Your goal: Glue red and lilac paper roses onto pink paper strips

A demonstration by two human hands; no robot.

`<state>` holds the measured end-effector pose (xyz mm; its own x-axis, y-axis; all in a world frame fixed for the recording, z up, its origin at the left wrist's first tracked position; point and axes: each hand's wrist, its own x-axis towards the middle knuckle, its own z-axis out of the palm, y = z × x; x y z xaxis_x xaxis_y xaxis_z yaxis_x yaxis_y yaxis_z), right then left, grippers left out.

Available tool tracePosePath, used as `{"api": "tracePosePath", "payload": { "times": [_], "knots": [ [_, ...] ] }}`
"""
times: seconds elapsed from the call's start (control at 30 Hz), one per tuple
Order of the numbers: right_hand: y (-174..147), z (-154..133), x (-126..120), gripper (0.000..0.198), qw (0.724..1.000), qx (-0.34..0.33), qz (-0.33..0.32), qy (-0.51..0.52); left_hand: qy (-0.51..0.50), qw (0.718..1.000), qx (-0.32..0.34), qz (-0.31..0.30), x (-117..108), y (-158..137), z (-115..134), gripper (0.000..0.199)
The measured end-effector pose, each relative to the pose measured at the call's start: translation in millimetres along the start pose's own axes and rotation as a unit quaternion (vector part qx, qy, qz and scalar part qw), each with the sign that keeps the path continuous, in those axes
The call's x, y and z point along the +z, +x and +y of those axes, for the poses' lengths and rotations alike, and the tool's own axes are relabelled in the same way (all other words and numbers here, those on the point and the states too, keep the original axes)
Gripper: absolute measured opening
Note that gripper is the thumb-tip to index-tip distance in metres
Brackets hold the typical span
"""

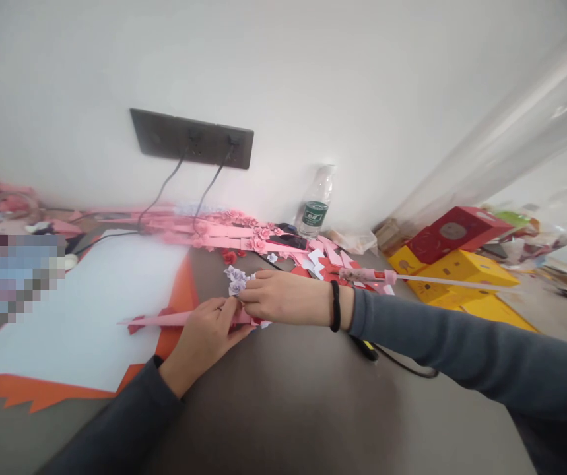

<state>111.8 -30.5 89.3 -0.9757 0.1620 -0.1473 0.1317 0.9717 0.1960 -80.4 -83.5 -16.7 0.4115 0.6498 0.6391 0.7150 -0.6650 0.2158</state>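
My left hand [208, 338] is closed around a long pink folded-paper piece [177, 320], whose pointed end sticks out to the left over a white sheet. At its right end, a cluster of pale lilac paper flowers [236, 282] shows just above my fingers. My right hand [283, 297], with a black band on the wrist, meets the left there, its fingers bent down and closed over the flowers; what they pinch is hidden. Behind the right wrist lies a pink patterned hot glue gun [362, 274] with a long glue stick [441, 282] out of its back.
A white sheet [85, 310] lies over orange paper [174, 340] on the left. Pink paper pieces with roses [258, 239] line the wall. A water bottle [315, 208] stands behind. Yellow boxes [466, 274] and a red box [456, 231] sit right. A cable [406, 363] crosses the table.
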Motion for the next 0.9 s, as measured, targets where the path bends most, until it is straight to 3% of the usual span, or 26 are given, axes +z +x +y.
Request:
{"api": "tracePosePath", "payload": {
  "times": [0.4,0.57,0.73,0.8,0.9],
  "knots": [
    [2,-5,-1,0.015,0.999,0.034,-0.012,0.025,-0.007,1.0,0.005,-0.007,-2,1,0,0.026],
    [-9,7,-17,0.014,0.987,0.077,0.055,0.128,-0.014,1.0,0.007,-0.02,-3,1,0,0.016],
    [-39,11,-16,0.008,0.925,0.248,0.136,0.253,-0.029,0.999,0.024,-0.024,-3,-1,-2,0.017],
    [-53,1,-2,0.009,0.894,0.297,0.147,0.301,-0.028,0.999,0.027,-0.029,-2,-1,-3,0.018],
    [-68,-24,28,0.014,0.839,0.35,0.216,0.357,-0.032,0.999,0.027,-0.036,-2,-3,-3,0.022]
  ]
}}
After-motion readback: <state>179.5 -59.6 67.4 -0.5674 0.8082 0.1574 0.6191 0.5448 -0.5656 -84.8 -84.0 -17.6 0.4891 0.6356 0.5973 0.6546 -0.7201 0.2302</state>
